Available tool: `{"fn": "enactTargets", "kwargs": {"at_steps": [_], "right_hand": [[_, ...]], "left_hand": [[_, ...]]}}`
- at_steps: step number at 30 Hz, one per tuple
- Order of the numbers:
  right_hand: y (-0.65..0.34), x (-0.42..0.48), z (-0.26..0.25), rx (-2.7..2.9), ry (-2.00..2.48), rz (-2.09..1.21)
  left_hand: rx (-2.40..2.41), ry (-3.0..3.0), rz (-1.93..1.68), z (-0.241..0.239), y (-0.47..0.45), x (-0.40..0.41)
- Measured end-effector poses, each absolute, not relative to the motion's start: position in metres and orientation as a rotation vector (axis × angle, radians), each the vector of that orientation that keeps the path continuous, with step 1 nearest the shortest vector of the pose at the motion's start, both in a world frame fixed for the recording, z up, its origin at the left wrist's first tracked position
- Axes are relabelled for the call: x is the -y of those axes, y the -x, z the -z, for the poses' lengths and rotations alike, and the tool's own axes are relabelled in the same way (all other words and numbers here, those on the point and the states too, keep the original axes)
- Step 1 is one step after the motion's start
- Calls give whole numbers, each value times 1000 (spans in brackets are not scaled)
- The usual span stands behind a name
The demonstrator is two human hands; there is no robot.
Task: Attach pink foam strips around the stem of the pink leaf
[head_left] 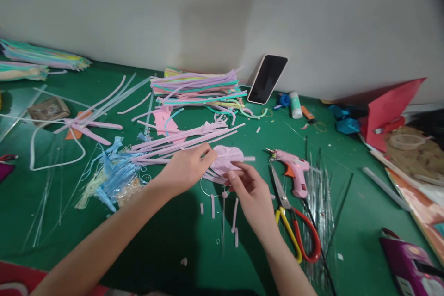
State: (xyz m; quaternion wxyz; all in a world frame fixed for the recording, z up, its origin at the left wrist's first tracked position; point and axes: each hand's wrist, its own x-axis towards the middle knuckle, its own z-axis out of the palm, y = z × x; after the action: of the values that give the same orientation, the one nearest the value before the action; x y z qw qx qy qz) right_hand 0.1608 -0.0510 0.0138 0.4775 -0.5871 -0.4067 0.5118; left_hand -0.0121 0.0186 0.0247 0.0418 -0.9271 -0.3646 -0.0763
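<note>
A rounded, fuzzy lilac pipe-cleaner piece (227, 155) lies in the middle between both hands. My left hand (189, 164) comes in from the left, its fingers closed on the piece's left edge, the tips partly hidden. At the lower right edge, my right hand (253, 194) pinches the piece with thumb and bent fingers. Loose lilac pipe cleaners (180, 141) spread out just beyond my left hand. Short cut lilac bits (212, 206) lie on the green tabletop below the piece.
Right of my hands are a pink glue gun (293, 169) and scissors (284, 201) with red and yellow handles. Blue tassels (120, 175) lie left. Behind are bundled pipe cleaners (197, 85) and a phone (268, 78) leaning on the wall. A purple case (405, 259) sits front right.
</note>
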Motion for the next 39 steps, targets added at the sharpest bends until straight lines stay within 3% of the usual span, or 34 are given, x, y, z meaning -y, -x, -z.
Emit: {"fn": "enactTargets", "kwargs": {"at_steps": [5, 14, 22, 31, 39], "right_hand": [[-156, 48, -11, 933, 1304, -1362], [-238, 64, -26, 566, 1410, -913], [-218, 97, -12, 868, 1346, -1179], [-262, 124, -4, 476, 1773, -837], [-233, 110, 9, 483, 1689, -1012]], "left_hand": [[1025, 2908, 205, -26, 11, -5], [1026, 2955, 350, -34, 42, 13], [934, 3066, 251, -26, 23, 28], [1233, 2958, 429, -6, 21, 38], [1392, 3000, 511, 11, 7, 40]]}}
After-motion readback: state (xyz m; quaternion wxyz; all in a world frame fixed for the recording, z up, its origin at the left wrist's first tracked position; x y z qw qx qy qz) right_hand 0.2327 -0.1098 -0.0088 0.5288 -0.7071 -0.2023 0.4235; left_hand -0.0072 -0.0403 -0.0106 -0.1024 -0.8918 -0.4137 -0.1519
